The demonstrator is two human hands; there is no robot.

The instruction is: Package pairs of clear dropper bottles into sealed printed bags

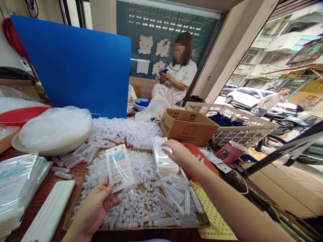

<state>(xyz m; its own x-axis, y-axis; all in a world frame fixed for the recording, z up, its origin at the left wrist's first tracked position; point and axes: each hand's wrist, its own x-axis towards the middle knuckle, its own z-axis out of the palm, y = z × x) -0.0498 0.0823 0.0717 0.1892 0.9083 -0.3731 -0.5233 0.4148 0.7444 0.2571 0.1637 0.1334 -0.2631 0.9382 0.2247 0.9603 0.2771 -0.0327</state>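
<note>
My left hand (98,198) grips the lower corner of a clear-wrapped printed card (120,168) with a barcode, thumb in front. The card is held tilted above a shallow cardboard tray (83,215). Small translucent caps (141,168) fill much of that tray, with longer clear plastic tubes (171,198) on its right side. Over a stack of wrapped cards (165,164) at the tray's back right is my right hand (176,151), fingers stretched out at the upper edge. Whether its fingertips touch the top card is hard to tell.
Clear tubes (121,129) lie heaped behind the tray. More wrapped cards (15,181) and a white plastic strip (50,208) lie left. A cardboard box (190,127), white crate (247,129) and pink mug (230,151) stand right. Beyond, a person (183,74) handles blue pieces.
</note>
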